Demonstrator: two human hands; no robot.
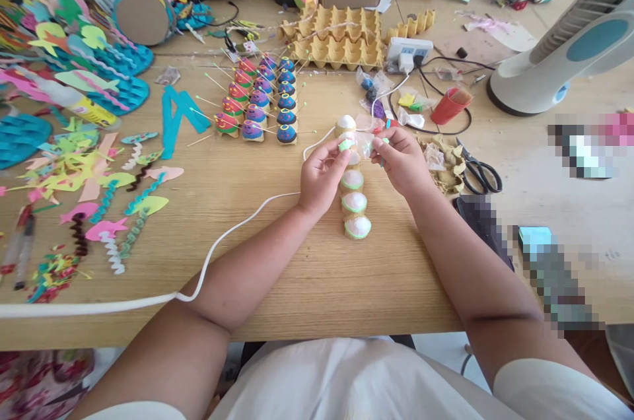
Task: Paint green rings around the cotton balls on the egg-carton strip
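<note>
Wood-grained table (277, 275), with egg-carton sections (341, 43) toward the rear, three rows of painted cups (257, 100) near the middle, colored cutouts (104, 175) at left, and black-handled scissors (480, 169) and a white fan (555, 70) at right.

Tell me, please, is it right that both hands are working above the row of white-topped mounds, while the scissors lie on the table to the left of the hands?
Not quite: the head view shows the scissors to the right of the hands. The left hand and right hand are indeed above the white-topped mounds.
</note>
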